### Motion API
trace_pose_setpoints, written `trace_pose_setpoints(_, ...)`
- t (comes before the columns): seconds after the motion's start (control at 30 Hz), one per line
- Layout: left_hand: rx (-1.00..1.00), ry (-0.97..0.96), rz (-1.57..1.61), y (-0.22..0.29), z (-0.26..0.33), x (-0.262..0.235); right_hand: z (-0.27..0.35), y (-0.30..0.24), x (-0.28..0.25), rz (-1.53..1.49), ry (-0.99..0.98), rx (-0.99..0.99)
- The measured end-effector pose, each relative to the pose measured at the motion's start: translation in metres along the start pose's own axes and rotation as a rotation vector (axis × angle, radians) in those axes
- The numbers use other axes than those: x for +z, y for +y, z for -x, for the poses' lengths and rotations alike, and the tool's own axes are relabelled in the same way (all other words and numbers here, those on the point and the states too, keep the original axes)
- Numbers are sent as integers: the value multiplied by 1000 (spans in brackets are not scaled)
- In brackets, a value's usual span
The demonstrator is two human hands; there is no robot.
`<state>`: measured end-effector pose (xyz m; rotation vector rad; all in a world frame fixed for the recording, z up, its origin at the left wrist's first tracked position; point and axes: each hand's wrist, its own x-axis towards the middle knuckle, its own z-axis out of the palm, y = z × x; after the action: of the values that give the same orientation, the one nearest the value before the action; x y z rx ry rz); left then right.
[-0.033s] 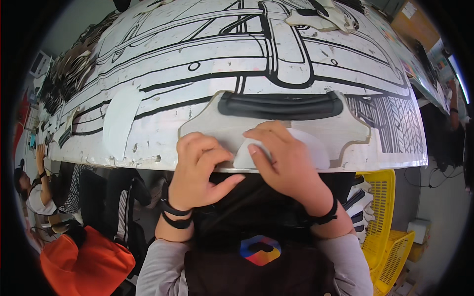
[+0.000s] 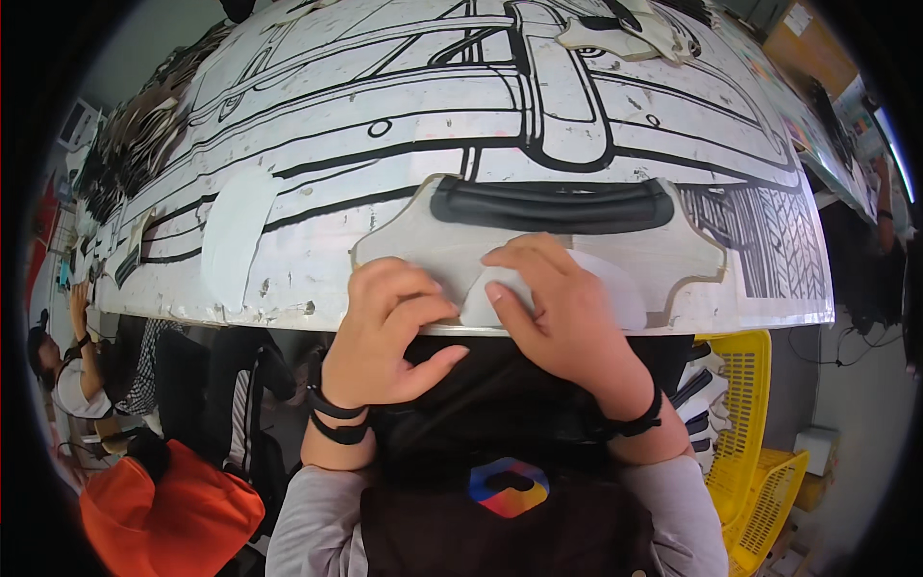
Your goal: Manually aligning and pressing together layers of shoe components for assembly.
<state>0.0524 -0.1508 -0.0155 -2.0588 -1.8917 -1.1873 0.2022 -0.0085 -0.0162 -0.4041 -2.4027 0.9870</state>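
A pale, flat panel [image 2: 687,252] with notched sides lies at the table's front edge. Along its far side runs a black padded strip [image 2: 553,207]. On the panel is a thin white rounded piece [image 2: 615,277], partly covered by my right hand [image 2: 562,313]. My right fingers and thumb are bent in on that piece, gripping it near its left end. Just left of it, my left hand [image 2: 380,332] rests with curled fingertips on the panel, its thumb stretched apart, holding nothing. My fingers hide some of the panel's near part.
Another white rounded piece [image 2: 234,236] lies to the left on the table [image 2: 336,144], which bears black line drawings. Stacked pieces [image 2: 144,144] sit far left. Yellow baskets [image 2: 745,413] stand below right, an orange bag [image 2: 173,510] below left. A co-worker [image 2: 72,370] is at the left.
The panel and its black strip appear shifted very slightly to the right. Both hands keep nearly the same pose.
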Motion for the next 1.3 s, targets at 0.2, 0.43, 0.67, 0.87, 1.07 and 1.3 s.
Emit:
trace_pose_setpoints(0.2,95,-121,-8,-16,-3,2,-4,-6,-1,78,24,41)
trace_pose_setpoints(0.43,265,-40,-108,-22,-2,-5,-1,-2,20,197,184,-65)
trace_pose_setpoints(0.67,305,-42,-112,-22,0,-2,2,0,23,232,161,-88)
trace_pose_setpoints(0.87,243,-60,-100,-22,1,1,4,-1,21,244,109,-119)
trace_pose_setpoints(1.07,251,-101,-78,-22,-5,1,9,-4,6,244,46,-116)
trace_pose_setpoints(1.3,32,-196,-170,-15,3,-36,44,17,-79,182,-46,-211)
